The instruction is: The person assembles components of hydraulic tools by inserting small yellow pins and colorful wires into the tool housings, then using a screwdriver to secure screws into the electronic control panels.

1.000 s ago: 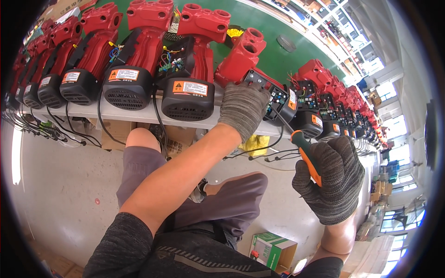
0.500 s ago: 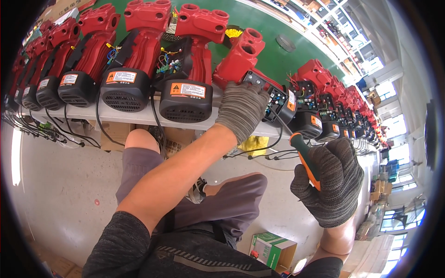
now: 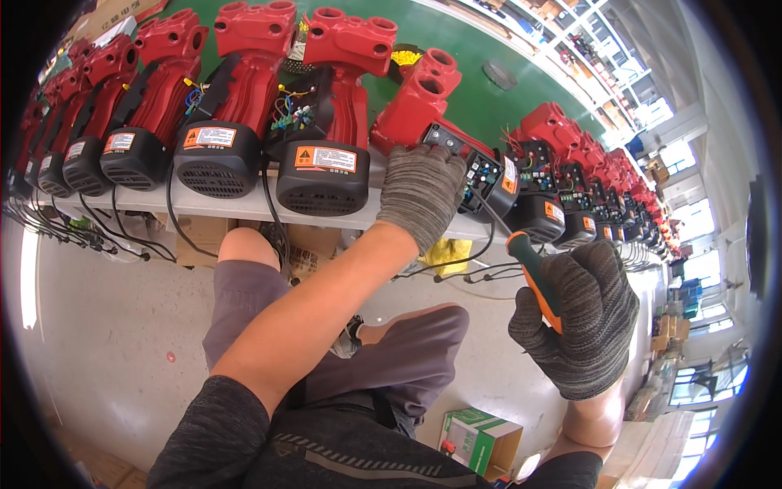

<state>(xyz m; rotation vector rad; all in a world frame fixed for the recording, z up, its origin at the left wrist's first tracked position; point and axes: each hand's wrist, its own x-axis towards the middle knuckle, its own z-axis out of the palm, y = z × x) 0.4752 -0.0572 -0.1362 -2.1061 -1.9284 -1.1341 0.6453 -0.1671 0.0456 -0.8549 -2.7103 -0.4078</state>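
Observation:
A red pump (image 3: 419, 94) with a black motor end lies on the bench in front of me, tilted to the right. Its wiring box is uncovered and shows a circuit board (image 3: 481, 174). My left hand (image 3: 423, 194), in a grey knit glove, is closed over the pump's body beside that board; its fingertips are partly hidden. In my right hand (image 3: 582, 319), gloved alike, is a screwdriver (image 3: 533, 269) with a green and orange handle. The fingers wrap round the handle, and the thin shaft slants up-left to the board. What its tip touches is too small to tell.
More red pumps line the bench (image 3: 204, 204) on both sides; the nearest left one (image 3: 350, 114) has loose coloured wires. Black cables (image 3: 273, 220) hang from the front edge. Below are cardboard boxes (image 3: 314, 248), a yellow bag (image 3: 446, 254) and a green-white carton (image 3: 481, 444).
The pumps and my left hand sit very slightly further left in the picture. Both hands keep their holds, and the screwdriver stays at the board.

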